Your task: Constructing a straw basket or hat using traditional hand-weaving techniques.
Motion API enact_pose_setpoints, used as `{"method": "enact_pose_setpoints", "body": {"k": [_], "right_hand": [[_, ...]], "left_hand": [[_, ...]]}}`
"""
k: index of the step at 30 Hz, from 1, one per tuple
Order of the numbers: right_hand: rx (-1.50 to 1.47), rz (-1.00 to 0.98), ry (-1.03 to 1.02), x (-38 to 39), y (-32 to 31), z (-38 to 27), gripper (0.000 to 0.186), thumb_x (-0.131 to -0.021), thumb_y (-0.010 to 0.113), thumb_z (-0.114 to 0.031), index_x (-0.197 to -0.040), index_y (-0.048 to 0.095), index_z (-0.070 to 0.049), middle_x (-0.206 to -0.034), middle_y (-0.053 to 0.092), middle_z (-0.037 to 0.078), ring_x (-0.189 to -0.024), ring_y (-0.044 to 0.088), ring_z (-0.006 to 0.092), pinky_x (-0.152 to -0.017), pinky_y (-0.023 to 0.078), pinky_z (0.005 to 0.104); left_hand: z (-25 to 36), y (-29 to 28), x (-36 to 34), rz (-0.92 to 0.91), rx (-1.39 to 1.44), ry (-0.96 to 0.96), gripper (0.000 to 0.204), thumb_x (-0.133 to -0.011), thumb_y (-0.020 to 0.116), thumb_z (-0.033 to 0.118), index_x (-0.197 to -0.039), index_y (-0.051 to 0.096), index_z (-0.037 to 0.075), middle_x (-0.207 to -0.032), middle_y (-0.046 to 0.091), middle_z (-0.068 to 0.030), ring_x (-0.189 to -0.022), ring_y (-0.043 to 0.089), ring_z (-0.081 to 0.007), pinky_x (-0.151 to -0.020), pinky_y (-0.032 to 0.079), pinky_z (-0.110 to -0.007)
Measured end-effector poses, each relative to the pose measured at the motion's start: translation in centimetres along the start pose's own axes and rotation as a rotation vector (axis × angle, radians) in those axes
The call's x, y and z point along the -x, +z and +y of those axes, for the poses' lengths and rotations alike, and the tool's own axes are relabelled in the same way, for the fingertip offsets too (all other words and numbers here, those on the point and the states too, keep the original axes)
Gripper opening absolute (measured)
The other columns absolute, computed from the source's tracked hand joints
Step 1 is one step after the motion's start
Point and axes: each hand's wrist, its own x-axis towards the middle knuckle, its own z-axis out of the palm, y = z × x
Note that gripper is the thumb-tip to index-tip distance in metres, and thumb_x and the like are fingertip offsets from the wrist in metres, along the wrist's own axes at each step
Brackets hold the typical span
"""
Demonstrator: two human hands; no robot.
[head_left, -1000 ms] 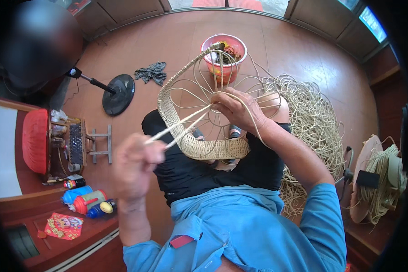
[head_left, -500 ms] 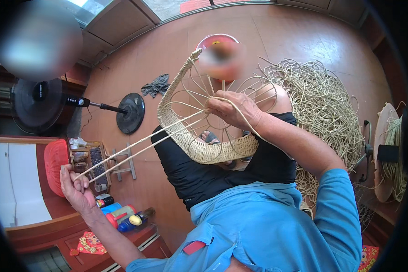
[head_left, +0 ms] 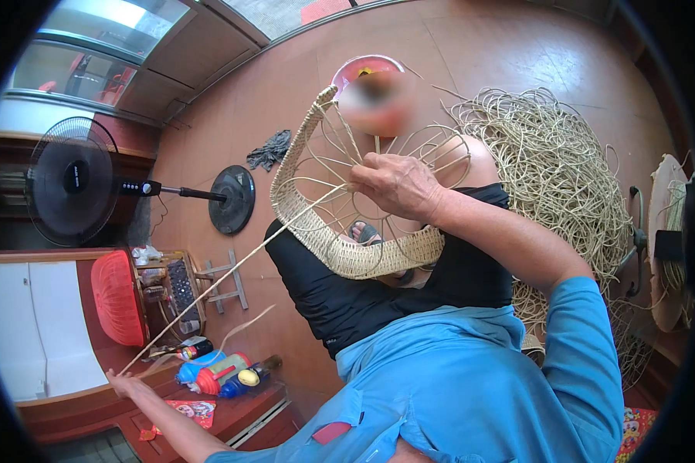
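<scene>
Thin beige cord (head_left: pixel 230 271) is being pulled taut, pinched by the right grip (head_left: pixel 396 184). Left grip (head_left: pixel 127 384) closure is unclear; tension seems needed.

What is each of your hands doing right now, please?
Left hand: holding the cord, drawn straight; finger details are unclear.
Right hand: closed, gripping the middle of the woven piece.

rough matt woven band (head_left: pixel 394 257), fibrous cord heap (head_left: pixel 556 174), smooth glossy floor (head_left: pixel 309 85), cloth shirt (head_left: pixel 471 363)
</scene>
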Motion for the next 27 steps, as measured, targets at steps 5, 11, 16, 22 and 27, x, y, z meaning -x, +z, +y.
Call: {"method": "enact_pose_setpoints", "body": {"k": [5, 11, 16, 22, 27], "right_hand": [[-0.133, 0.033, 0.112, -0.6, 0.2, -0.7, 0.018, -0.105, 0.072, -0.030, -0.111, 0.069, -0.013, -0.096, 0.071, 0.010, -0.090, 0.075, 0.0349, -0.077, 0.060, 0.0477], [-0.097, -0.010, 0.121, -0.9, -0.3, -1.1, 0.012, -0.107, 0.068, -0.027, -0.113, 0.072, -0.017, -0.096, 0.068, 0.010, -0.091, 0.075, 0.0372, -0.078, 0.059, 0.0523], [-0.047, 0.003, 0.048, -0.7, -0.1, -0.8, 0.012, -0.102, 0.075, -0.023, -0.112, 0.073, -0.016, -0.097, 0.067, 0.010, -0.090, 0.074, 0.0349, -0.076, 0.060, 0.0495], [-0.005, 0.034, -0.052, -0.6, -0.1, -0.8, 0.015, -0.097, 0.077, -0.018, -0.111, 0.073, -0.017, -0.100, 0.067, 0.008, -0.088, 0.075, 0.0333, -0.075, 0.061, 0.0468], [0.020, -0.017, 0.018, -0.8, 0.0, -1.1, 0.016, -0.094, 0.077, -0.017, -0.110, 0.074, -0.017, -0.099, 0.067, 0.008, -0.086, 0.074, 0.0331, -0.074, 0.061, 0.0469]], "left_hand": [[4.5, 4.5, 8.3, -0.557, 0.106, 0.064, 0.054, -0.106, 0.071, 0.037, -0.149, 0.067, 0.005, -0.149, 0.067, -0.0071, -0.114, 0.062, -0.0203, -0.090, 0.047, -0.037], [6.1, 6.9, 42.2, -1.275, 0.094, 0.621, 0.017, -0.111, 0.069, 0.016, -0.118, 0.075, 0.002, -0.117, 0.072, -0.0040, -0.104, 0.067, -0.0130, -0.096, 0.054, -0.031], [4.3, 4.2, 59.9, -1.605, 0.006, 0.397, 0.019, -0.109, 0.069, 0.009, -0.125, 0.076, 0.002, -0.116, 0.075, -0.0046, -0.106, 0.068, -0.0112, -0.095, 0.056, -0.029], [-0.4, 3.9, 68.8, -1.718, 0.280, -0.183, 0.058, -0.108, 0.063, 0.004, -0.162, 0.043, -0.005, -0.143, 0.065, -0.0209, -0.094, 0.071, -0.0119, -0.081, 0.063, -0.028], [-0.4, 6.2, 70.1, -1.666, 0.542, -0.676, 0.076, -0.103, 0.063, 0.001, -0.169, 0.027, -0.006, -0.148, 0.060, -0.0225, -0.075, 0.066, -0.0100, -0.057, 0.054, -0.021]]}}
